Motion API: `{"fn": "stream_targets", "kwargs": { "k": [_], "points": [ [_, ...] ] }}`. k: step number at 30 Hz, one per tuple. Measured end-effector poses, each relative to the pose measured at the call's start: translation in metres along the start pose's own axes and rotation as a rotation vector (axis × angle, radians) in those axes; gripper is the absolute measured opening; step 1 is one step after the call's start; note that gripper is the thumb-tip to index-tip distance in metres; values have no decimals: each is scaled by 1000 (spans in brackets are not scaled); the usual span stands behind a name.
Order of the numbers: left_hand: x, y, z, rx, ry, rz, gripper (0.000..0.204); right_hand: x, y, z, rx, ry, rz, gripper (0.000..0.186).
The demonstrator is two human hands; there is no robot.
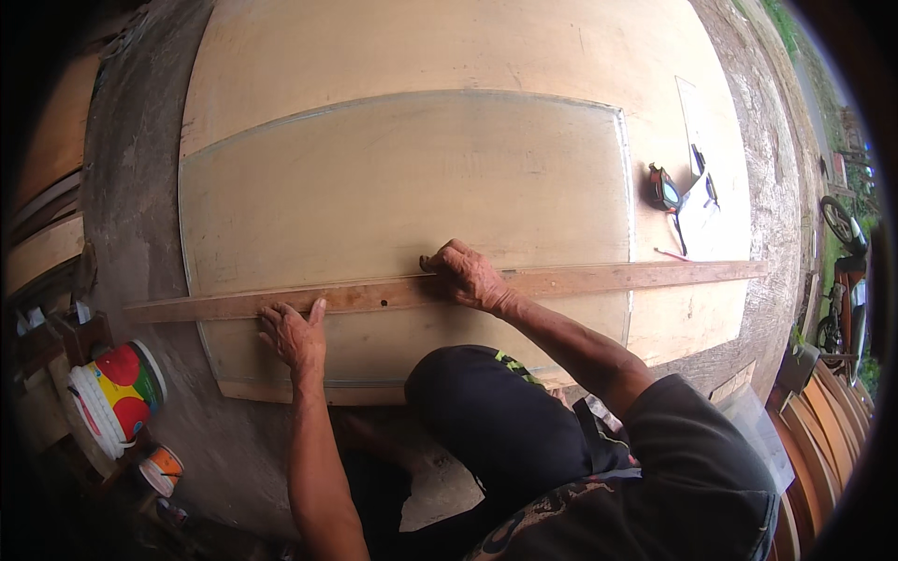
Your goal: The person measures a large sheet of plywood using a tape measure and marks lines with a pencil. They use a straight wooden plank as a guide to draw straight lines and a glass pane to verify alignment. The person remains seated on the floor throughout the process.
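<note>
Where hands (296, 337) (473, 278) rest — a wooden strip (599, 278) lies.

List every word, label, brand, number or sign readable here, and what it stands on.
None can be read clearly enough to quote.
Dark shirt: pale print, partial, unclear.
Dark legwear: green marks, illegible.
Multicoloured bucket: no legible wording.
Orange-and-white tub: too small.
White paper: washed out.
</note>
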State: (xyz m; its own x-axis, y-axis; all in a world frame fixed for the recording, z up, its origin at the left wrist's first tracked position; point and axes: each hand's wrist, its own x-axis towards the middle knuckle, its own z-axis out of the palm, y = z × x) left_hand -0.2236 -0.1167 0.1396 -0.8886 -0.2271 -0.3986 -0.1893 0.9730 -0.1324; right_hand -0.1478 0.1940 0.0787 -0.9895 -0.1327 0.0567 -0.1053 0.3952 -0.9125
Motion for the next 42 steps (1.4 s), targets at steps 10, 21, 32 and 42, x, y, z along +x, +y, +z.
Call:
{"fn": "stream_targets", "kwargs": {
  "k": [10, 21, 32, 42],
  "points": [
    [-97, 124, 31, -35, -34, 189, 107, 13, 14, 10, 1, 17, 13, 34],
    [-95, 135, 14, 19, -148, 156, 96, 63, 2, 10, -539, -570, -30, 11],
    [-98, 138, 0, -24, -204, 155, 110, -88, 62, -219, -658, -561, 41, 15],
    [-92, 140, 4, 3, -218, 102, 112, -69, 30, -221, -590, -361, -34, 14]
  ]
}}
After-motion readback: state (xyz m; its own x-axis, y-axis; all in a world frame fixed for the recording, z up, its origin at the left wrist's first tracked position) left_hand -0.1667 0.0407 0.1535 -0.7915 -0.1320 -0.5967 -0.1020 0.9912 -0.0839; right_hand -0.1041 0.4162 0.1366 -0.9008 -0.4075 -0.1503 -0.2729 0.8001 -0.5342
